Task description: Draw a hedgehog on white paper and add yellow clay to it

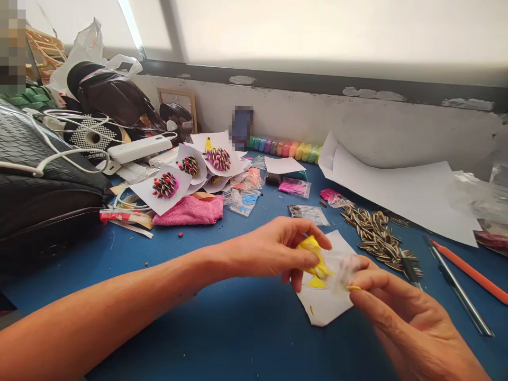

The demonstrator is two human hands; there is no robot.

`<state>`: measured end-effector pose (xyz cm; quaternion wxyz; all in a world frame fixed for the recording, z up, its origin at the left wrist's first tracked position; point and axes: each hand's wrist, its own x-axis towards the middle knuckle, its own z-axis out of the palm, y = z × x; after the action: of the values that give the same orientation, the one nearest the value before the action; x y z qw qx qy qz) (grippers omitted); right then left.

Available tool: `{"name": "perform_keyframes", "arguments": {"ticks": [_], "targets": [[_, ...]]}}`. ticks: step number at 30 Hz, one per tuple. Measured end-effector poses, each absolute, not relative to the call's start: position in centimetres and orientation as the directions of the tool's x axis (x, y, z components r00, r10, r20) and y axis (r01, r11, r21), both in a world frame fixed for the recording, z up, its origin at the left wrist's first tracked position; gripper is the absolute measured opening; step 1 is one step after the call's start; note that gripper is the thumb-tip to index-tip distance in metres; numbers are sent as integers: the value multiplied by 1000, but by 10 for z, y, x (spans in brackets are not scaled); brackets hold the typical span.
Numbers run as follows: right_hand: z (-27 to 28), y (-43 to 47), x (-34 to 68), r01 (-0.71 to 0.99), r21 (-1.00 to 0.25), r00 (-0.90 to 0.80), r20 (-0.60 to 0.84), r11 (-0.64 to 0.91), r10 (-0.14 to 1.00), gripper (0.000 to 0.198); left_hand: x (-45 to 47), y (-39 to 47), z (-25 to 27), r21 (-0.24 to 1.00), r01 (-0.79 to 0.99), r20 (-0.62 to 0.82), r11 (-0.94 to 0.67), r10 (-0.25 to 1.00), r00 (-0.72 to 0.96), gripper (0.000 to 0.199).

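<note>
Left hand [273, 248] pinches the yellow clay lump [313, 258] at centre; right hand [400, 312], at four o'clock, grips what looks like its clear wrapper [341, 270], over a white paper scrap [327, 307]. Sunflower seeds [377, 238] lie at two o'clock.

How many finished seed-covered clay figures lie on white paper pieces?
3: one beside the pink cloth, one in the middle, one farthest back. Others may be hidden under the papers.

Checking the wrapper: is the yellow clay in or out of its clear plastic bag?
Partly out: the yellow clay sticks out of the clear plastic bag.
</note>
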<state>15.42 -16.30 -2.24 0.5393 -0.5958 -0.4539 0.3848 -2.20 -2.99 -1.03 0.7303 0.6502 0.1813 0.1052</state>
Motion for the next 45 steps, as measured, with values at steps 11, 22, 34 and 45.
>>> {"name": "perform_keyframes", "arguments": {"ticks": [11, 22, 34, 45], "targets": [[-30, -167, 157, 780, -581, 41, 417, 231, 908, 12, -31, 4, -25, 419, 601, 69, -681, 683, 727, 36], [-43, -170, 156, 878, -378, -113, 433, 293, 895, 10, -25, -29, -14, 346, 268, 221, -899, 356, 908, 24], [-40, -163, 154, 928, -219, -178, 446, 300, 877, 22, -21, -33, -30, 303, 197, 101, -932, 237, 966, 13], [-42, -163, 153, 948, -143, -211, 387, 285, 898, 21, -23, -33, -30, 299, 185, 113, -936, 228, 967, 11]]}}
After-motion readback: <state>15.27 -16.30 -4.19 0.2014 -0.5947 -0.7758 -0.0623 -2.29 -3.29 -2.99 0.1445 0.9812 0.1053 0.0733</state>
